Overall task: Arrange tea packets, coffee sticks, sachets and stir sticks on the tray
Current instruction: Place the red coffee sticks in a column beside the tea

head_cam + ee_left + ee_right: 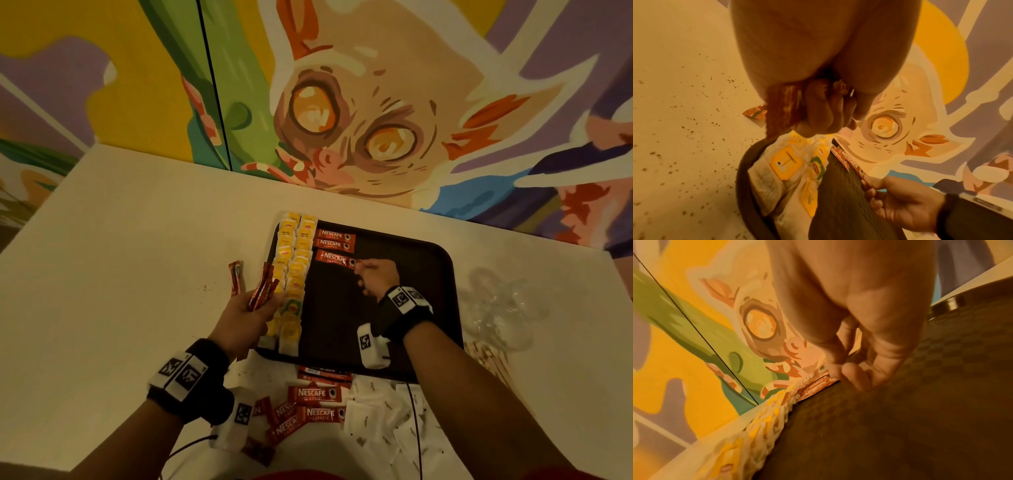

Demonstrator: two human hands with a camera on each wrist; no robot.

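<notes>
White table (120, 274) carries the dark tray (428, 274) before a painted wall. Near the tray's front edge I see loose sachets (387, 421). My right hand (376, 277) pinches a red coffee stick (334, 257) on the tray, beside yellow tea packets (294, 260); my left hand (246, 315) grips more sticks (262, 291).

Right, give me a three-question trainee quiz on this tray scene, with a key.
1. True or false: the right hand pinches the end of the third coffee stick on the tray.
2. How many coffee sticks lie in the row on the tray, counting that one?
3. What does the left hand hold? A) stir sticks B) coffee sticks C) tea packets

Key: 1 true; 2 three; 3 B
</notes>
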